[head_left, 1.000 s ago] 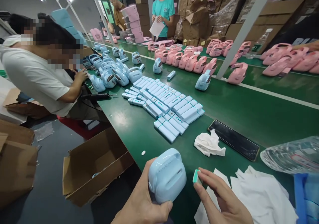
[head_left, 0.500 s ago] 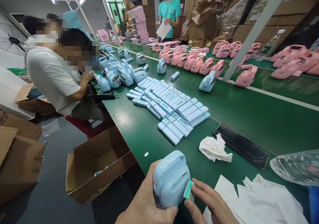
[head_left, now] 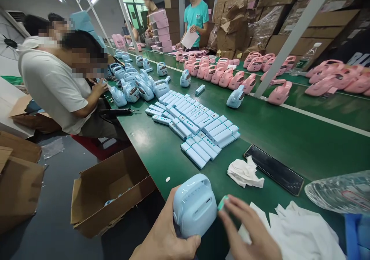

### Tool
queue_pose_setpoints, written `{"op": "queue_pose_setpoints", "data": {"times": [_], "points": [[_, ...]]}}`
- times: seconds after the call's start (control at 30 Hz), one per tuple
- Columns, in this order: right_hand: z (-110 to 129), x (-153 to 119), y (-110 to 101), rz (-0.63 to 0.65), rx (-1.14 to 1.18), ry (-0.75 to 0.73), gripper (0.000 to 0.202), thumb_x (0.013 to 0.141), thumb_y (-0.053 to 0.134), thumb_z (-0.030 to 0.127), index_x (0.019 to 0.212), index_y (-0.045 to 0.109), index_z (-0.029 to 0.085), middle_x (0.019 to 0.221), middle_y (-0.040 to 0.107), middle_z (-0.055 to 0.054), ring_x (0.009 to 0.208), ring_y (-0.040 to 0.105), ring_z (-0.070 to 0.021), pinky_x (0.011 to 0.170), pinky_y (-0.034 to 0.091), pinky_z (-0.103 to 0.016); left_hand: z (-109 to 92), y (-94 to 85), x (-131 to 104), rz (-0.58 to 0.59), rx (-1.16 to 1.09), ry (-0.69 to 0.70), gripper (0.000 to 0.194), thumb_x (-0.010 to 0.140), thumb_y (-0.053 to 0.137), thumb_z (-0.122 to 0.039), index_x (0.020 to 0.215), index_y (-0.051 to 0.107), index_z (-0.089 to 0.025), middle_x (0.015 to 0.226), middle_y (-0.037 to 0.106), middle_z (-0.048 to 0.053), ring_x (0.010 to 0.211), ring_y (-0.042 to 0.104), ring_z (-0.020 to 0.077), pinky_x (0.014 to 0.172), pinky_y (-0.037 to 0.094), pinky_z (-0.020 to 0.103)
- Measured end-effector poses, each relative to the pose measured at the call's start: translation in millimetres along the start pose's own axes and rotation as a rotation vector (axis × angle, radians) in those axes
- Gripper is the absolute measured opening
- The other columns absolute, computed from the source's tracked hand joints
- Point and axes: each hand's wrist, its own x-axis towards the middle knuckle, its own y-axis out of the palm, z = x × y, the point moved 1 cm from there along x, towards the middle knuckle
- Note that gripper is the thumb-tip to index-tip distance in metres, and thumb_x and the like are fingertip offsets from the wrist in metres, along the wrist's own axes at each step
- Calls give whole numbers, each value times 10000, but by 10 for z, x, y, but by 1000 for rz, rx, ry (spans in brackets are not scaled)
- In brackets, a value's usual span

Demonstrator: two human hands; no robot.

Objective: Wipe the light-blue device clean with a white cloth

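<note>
My left hand (head_left: 170, 229) is wrapped round a light blue portable speaker-like case (head_left: 195, 208) with a top handle, raised buttons along its upper edge and a slot in its face. The case is held up over the near table edge, tilted. My right hand (head_left: 245, 225) pinches a small teal-ended block (head_left: 222, 203) between thumb and fingers. That block is just right of the case, blurred by motion, and most of it is hidden by the fingers. Beyond my hands lies a bundle of light blue flat bars (head_left: 196, 117) with teal edges, some showing buttons.
A crumpled white cloth (head_left: 245, 172), a black phone (head_left: 273, 169), a plastic bottle (head_left: 341, 192) and white cloths (head_left: 303, 233) lie at right. An open carton (head_left: 110, 198) stands below the table's left edge. A co-worker (head_left: 58, 75) sits at left; pink cases (head_left: 222, 76) line the back.
The teal-ended block in my right hand has moved off the case's right side, leaving a small gap. The whole view has shifted slightly; my left hand keeps its hold.
</note>
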Motion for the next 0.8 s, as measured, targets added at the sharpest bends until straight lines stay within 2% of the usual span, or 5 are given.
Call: {"op": "queue_pose_setpoints", "data": {"times": [0.13,0.3,0.43,0.63,0.8], "points": [[-393,103,-230,21,-67,214,311,917,668,567,1168,700,386,1262,724,13,1094,733,-201,607,664,-180,49,-52,-25,5,94,-23,964,600,707,-203,1501,371,-279,1417,530,126,1172,615,337,872,543,363],[-658,64,-243,30,-166,186,296,942,610,569,1154,699,382,1271,718,6,1128,714,-250,534,661,-249,-1,-126,-46,69,235,-19,990,600,706,-115,1488,383,-411,1594,393,77,1350,524,378,1075,489,492],[-886,17,-128,65,-291,31,304,973,545,528,1199,664,363,1271,721,-22,1080,728,-278,709,708,-434,-61,-173,-71,98,279,-14,988,602,745,-31,1463,415,-387,1634,362,88,1433,471,373,1245,300,570],[-738,60,-197,93,-309,36,393,994,494,554,1269,629,308,1387,646,-106,1196,654,-387,925,593,-730,-56,-240,-100,130,303,-19,959,625,761,-36,1454,416,-372,1634,351,111,1447,472,371,1220,351,566],[-141,210,-279,276,-20,157,501,957,603,555,1444,504,489,1516,585,64,1347,616,-231,762,687,-237,42,-310,-100,198,298,8,975,635,792,-8,1433,422,-431,1647,331,74,1499,418,357,1217,364,545]]}}
